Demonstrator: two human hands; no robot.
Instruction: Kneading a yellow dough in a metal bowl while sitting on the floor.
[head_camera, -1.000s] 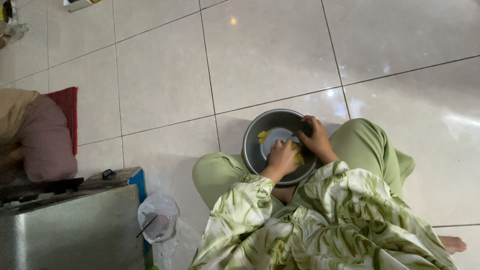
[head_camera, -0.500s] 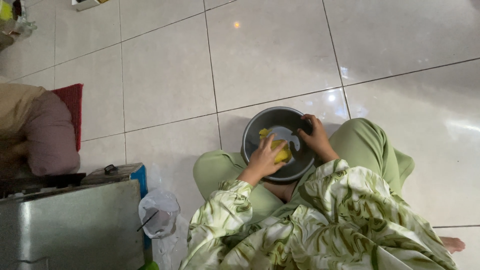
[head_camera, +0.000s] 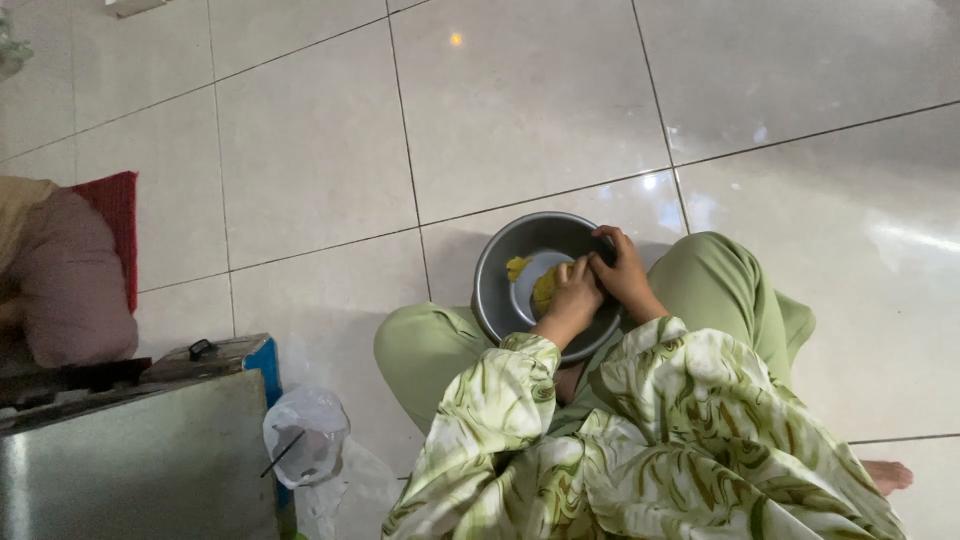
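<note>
Both hands are inside the metal bowl (head_camera: 500, 290): the left hand (head_camera: 573, 295) presses on the yellow food (head_camera: 542, 292), and the right hand (head_camera: 622, 270) is curled at the rim. It seems a kneading or peeling step; the fingers are hard to read. Steady pressure is needed.

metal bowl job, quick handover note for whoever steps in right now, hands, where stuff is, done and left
Left hand: inside the metal bowl, pressing on the yellow food.
Right hand: fingers curled over the bowl's right rim, steadying it.
Bowl sits on the tiled floor between the seated person's knees. A small yellow piece lies apart at the bowl's left side.
Done: food is in the bowl.
Left: yellow food is in hand, not finished; how far along cannot be told.
</note>
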